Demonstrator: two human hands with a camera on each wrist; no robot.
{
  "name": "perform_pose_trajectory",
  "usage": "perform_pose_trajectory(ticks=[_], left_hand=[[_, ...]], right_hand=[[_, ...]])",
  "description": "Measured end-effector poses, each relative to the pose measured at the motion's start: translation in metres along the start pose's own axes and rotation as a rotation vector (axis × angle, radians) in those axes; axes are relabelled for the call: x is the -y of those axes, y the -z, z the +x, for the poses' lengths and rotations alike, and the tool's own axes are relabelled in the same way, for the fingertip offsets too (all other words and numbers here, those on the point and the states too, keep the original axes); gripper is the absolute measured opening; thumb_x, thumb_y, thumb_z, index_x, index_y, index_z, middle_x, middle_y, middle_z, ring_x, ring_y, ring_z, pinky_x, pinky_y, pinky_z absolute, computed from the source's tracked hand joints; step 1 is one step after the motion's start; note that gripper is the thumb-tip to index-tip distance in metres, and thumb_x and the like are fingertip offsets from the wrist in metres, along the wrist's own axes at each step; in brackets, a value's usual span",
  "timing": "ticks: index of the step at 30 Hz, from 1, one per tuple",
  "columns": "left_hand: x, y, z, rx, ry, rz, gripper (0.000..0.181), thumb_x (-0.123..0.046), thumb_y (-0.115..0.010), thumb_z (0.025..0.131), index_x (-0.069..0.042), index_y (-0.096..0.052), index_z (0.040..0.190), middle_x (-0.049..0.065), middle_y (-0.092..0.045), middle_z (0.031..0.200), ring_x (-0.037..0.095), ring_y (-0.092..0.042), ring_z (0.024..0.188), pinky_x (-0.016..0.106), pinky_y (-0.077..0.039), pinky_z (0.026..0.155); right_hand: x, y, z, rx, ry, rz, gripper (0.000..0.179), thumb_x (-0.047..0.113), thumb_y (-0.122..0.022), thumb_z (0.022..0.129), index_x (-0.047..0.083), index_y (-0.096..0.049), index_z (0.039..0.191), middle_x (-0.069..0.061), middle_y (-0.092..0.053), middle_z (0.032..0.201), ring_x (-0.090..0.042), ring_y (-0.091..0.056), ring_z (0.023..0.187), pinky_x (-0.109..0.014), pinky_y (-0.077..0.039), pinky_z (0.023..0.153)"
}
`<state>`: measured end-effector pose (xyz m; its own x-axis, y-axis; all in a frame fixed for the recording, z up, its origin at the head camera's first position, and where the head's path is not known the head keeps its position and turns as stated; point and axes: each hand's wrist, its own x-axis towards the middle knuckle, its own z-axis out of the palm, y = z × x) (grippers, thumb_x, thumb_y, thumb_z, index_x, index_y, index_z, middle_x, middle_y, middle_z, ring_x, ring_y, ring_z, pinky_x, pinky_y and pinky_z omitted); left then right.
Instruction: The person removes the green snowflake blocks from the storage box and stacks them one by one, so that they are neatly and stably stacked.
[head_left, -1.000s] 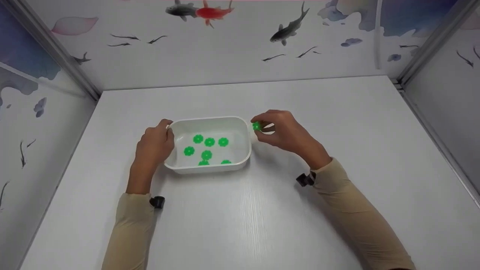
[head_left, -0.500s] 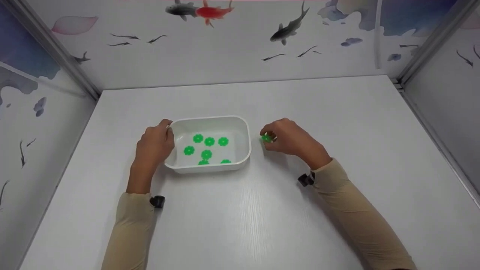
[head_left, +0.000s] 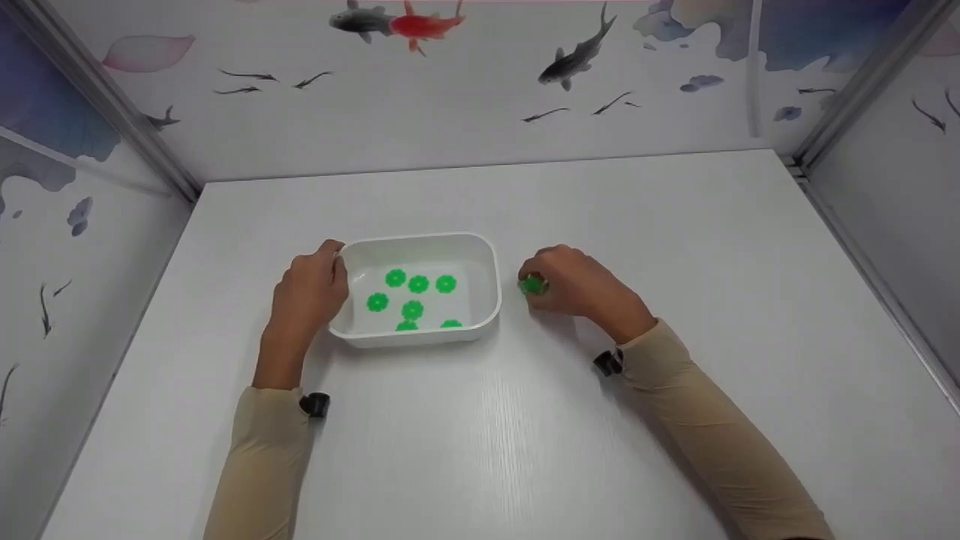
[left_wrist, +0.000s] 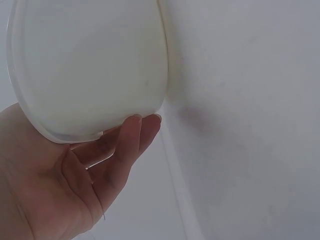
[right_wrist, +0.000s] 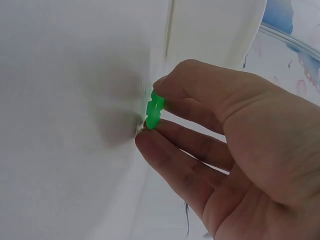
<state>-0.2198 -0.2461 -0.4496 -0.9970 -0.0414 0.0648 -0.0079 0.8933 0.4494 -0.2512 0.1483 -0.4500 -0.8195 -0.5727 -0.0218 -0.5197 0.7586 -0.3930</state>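
My left hand (head_left: 309, 289) grips the left end of a white rectangular tub (head_left: 416, 342), thumb over the rim and fingers bent around the outer wall, as the left wrist view shows. Inside the tub lie several small green flower-shaped pieces (head_left: 412, 310). Just right of the tub, my right hand (head_left: 574, 285) pinches another green flower-shaped piece (right_wrist: 154, 109) between thumb and fingers. In the right wrist view that piece is held close over the tabletop, with a fingertip right at the surface.
The white table (head_left: 480, 442) runs back to a wall panel (head_left: 450, 120) printed with fish. Side panels edged by metal rails stand left and right. A small black device (head_left: 316, 405) sits at each wrist.
My right hand has come down from beside the tub's right rim to the tabletop, slightly right and nearer, still pinching the green piece. The left hand and tub have stayed in place.
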Motion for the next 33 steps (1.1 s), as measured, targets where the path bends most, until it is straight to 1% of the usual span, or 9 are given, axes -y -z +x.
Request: perform_pose_trajectory(ticks=[4,8,14,21,24,33], left_hand=[[0.0005,-0.0004,0.0006,0.004,0.0,0.0,0.041,-0.021,-0.043,0.115,-0.005,-0.058,0.15,0.023,-0.076,0.131,0.033,-0.077,0.099,0.052,-0.063,0.081],[0.0011,-0.0004,0.0012,0.007,0.001,0.003,0.042,-0.021,-0.042,0.115,-0.005,-0.056,0.152,0.023,-0.075,0.133,0.034,-0.077,0.098,0.052,-0.063,0.08],[0.001,-0.0007,0.0011,0.014,0.007,0.001,0.044,-0.022,-0.042,0.115,-0.004,-0.055,0.153,0.024,-0.073,0.136,0.036,-0.077,0.105,0.055,-0.064,0.086],[0.0014,-0.0007,0.0011,-0.004,-0.016,-0.012,0.043,-0.019,-0.041,0.115,-0.002,-0.057,0.151,0.025,-0.075,0.132,0.035,-0.078,0.097,0.052,-0.064,0.077],[0.0021,-0.0008,0.002,-0.004,-0.016,-0.01,0.043,-0.02,-0.041,0.115,-0.003,-0.057,0.151,0.024,-0.075,0.132,0.034,-0.078,0.097,0.051,-0.063,0.077],[0.0019,-0.0005,0.003,0.001,-0.016,-0.021,0.042,-0.019,-0.043,0.115,-0.004,-0.057,0.152,0.024,-0.073,0.136,0.038,-0.078,0.11,0.056,-0.064,0.084]], right_hand=[[-0.001,-0.001,0.0005,-0.003,0.009,0.004,0.027,0.004,-0.082,0.089,0.008,-0.083,0.116,-0.009,-0.079,0.115,-0.026,-0.072,0.106,-0.043,-0.062,0.096],[-0.0014,-0.0009,0.0008,0.006,0.003,0.014,0.026,0.005,-0.083,0.089,0.008,-0.084,0.115,-0.009,-0.078,0.116,-0.026,-0.073,0.109,-0.044,-0.062,0.1],[-0.0022,-0.0008,0.0002,0.023,0.009,0.031,0.027,0.006,-0.083,0.09,0.008,-0.083,0.117,-0.008,-0.078,0.118,-0.025,-0.072,0.11,-0.044,-0.061,0.102],[-0.0038,-0.0001,0.0004,0.012,0.059,0.036,0.021,0.004,-0.08,0.093,0.005,-0.083,0.113,-0.01,-0.079,0.114,-0.026,-0.072,0.106,-0.043,-0.061,0.098],[-0.0046,-0.0002,0.0011,0.007,0.061,0.037,0.02,0.005,-0.081,0.093,0.006,-0.083,0.114,-0.01,-0.079,0.115,-0.026,-0.072,0.107,-0.043,-0.061,0.098],[-0.0055,0.0005,0.0017,0.009,0.051,0.062,0.019,0.006,-0.081,0.094,0.006,-0.083,0.114,-0.011,-0.079,0.114,-0.026,-0.072,0.106,-0.042,-0.061,0.097]])
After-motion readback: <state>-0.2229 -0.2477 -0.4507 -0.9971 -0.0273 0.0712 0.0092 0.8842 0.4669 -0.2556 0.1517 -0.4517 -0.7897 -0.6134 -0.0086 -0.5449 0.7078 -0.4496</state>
